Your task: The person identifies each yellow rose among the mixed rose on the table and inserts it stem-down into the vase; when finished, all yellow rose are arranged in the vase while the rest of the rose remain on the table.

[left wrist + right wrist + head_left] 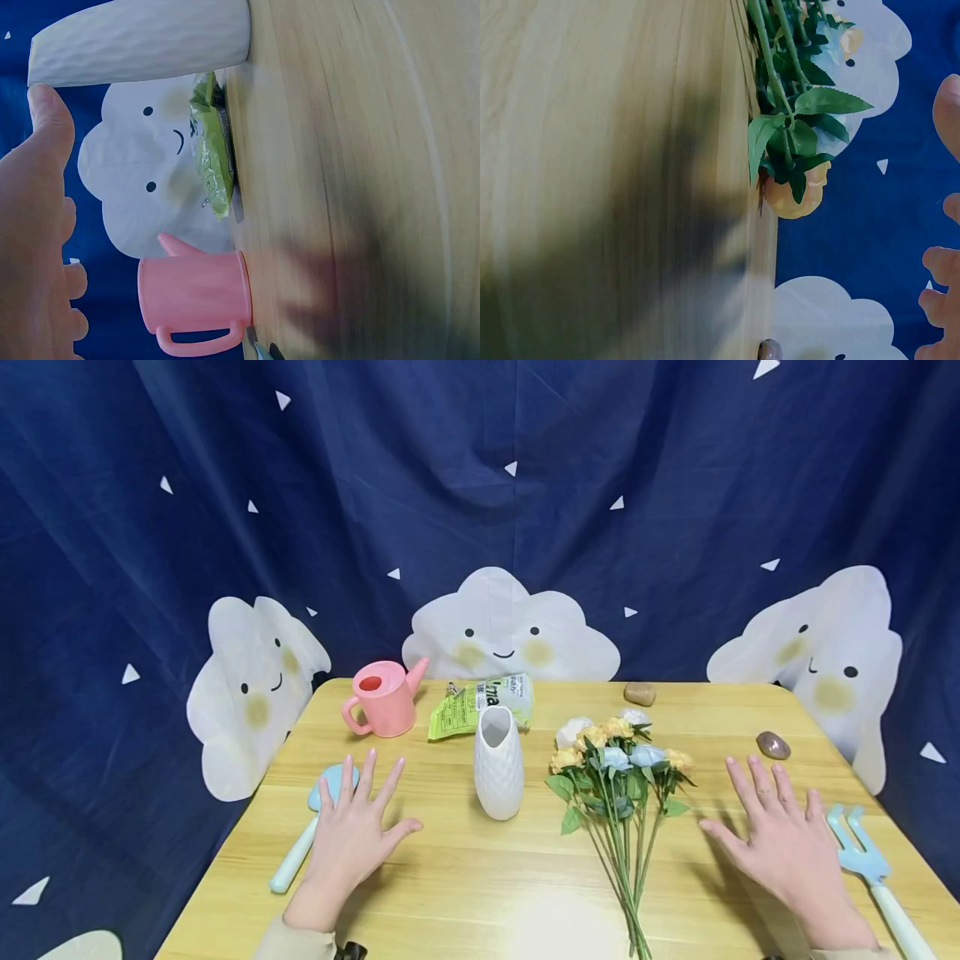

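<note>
My left hand (352, 839) is held over the left of the table with fingers spread, holding nothing; it overlaps the light blue toy shovel (296, 852) in the head view. My right hand (787, 852) hovers on the other side, fingers spread and bare, beside a light blue toy rake (866, 860). Between the hands stands a white textured vase (498, 768), upright, its mouth showing no stems. Right of it lies a bunch of artificial flowers (615, 777), yellow, blue and white, stems toward me. In the left wrist view my thumb (51, 116) overlaps the vase's rim.
At the back left sits a pink watering can (386, 702). A green and clear plastic bag (480, 706) lies behind the vase. Two polished stones, a tan one (640, 694) and a brown one (773, 745), rest at the back right. A dark blue curtain (480, 510) hangs behind the table.
</note>
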{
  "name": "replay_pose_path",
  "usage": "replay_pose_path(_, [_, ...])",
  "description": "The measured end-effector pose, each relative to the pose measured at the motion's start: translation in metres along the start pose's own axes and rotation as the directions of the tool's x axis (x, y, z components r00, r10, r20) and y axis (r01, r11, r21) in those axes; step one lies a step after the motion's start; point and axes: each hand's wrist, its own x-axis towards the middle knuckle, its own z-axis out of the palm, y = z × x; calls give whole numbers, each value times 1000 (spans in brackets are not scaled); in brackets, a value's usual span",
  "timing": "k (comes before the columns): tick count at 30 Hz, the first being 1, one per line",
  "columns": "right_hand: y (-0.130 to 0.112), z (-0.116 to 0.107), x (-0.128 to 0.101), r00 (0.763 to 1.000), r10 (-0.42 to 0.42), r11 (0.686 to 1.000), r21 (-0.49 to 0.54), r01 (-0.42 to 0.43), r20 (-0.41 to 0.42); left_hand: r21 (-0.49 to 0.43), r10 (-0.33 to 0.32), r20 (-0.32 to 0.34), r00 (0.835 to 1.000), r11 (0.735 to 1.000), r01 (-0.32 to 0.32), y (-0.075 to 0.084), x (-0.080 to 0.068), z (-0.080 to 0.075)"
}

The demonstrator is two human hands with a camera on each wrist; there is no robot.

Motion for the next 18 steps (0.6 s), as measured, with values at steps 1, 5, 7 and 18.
replay_pose_path(1, [0, 0, 0, 1000, 5, 1000, 7, -5, 4, 0, 0, 0, 1000, 1000, 0, 0, 0, 0])
replay_pose_path(5, [-3, -3, 1, 999, 27, 998, 61, -29, 24, -21, -5, -19, 1000, 1000, 5, 3, 2, -1])
replay_pose_path(7, [-5, -5, 2, 999, 41, 991, 125, -44, 19, -70, -16, -23, 1000, 997, 14, 6, 3, 0])
replay_pose_path(18, [-34, -10, 5, 974, 211, 851, 474, -224, 82, -592, 23, 64, 998, 806, 19, 24, 15, 20])
